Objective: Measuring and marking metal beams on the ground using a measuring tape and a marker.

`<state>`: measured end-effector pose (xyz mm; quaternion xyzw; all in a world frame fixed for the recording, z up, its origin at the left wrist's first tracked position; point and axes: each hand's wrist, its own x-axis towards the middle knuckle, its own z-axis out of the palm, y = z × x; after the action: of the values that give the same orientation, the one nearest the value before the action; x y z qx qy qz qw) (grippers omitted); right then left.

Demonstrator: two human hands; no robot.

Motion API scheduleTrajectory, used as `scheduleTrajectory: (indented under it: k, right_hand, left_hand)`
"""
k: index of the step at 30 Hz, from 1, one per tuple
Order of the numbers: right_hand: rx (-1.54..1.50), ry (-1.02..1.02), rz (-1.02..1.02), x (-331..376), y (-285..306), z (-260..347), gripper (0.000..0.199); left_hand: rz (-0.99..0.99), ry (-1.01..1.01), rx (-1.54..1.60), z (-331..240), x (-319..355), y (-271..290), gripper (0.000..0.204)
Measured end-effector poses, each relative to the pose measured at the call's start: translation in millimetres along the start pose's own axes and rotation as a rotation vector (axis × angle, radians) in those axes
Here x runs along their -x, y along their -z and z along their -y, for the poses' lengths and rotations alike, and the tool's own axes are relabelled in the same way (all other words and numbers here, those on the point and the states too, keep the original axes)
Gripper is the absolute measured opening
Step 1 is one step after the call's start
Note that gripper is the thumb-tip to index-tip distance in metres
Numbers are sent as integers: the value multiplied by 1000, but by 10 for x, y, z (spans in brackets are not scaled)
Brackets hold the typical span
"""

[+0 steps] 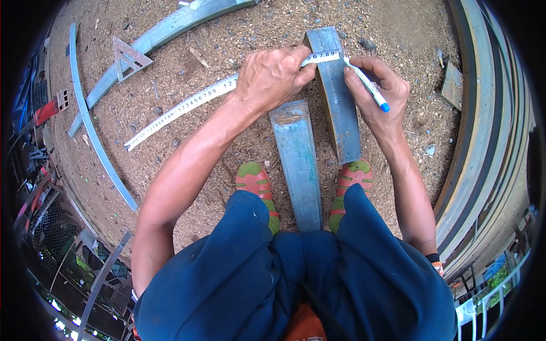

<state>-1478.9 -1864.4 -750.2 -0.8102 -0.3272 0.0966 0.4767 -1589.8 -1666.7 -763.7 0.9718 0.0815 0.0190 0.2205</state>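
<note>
A white tape measure (190, 102) with black markings passes through my left hand (273, 77), which pinches it near one end. That end lies across the upper part of a square steel tube (338, 108) on the ground. My right hand (380, 91) grips a white marker pen (368, 86) with a blue end cap. The pen's tip is at the tube's right edge, beside the tape's end. The rest of the tape slopes down to the left over the gravel. A second steel tube (296, 159) lies between my feet, close to the first.
A triangular metal square (129, 58) rests over a long metal bar (170, 29) at the upper left. A thinner strip (91, 122) crosses that bar. Several long steel lengths (483, 131) are stacked at the right. A small rusty plate (453, 85) lies beside them.
</note>
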Motion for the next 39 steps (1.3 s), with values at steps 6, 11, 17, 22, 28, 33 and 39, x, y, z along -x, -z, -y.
scheduleTrajectory:
  k: [6, 11, 17, 22, 28, 33, 39]
  right_hand:
    - [-3, -25, 14, 52, 23, 19, 21]
    - [0, -28, 21, 123, 51, 28, 21]
    - [-6, -77, 36, 216, 88, 52, 20]
    - [-31, -54, 19, 298, 98, 32, 20]
    - [-24, -77, 46, 392, 144, 49, 18]
    - [-34, -47, 22, 462, 160, 13, 19]
    - [-30, -59, 27, 526, 190, 34, 19]
  left_hand:
    - [50, 26, -16, -60, 62, -6, 29]
    - [45, 31, 47, -141, 129, -12, 28]
    - [51, 33, 40, -196, 203, -52, 27]
    - [0, 3, 74, -272, 261, -81, 23]
    - [-67, -35, 85, -324, 336, -136, 21]
    - [-8, -13, 80, -395, 385, -130, 21]
    - [50, 52, 77, -463, 455, -151, 23]
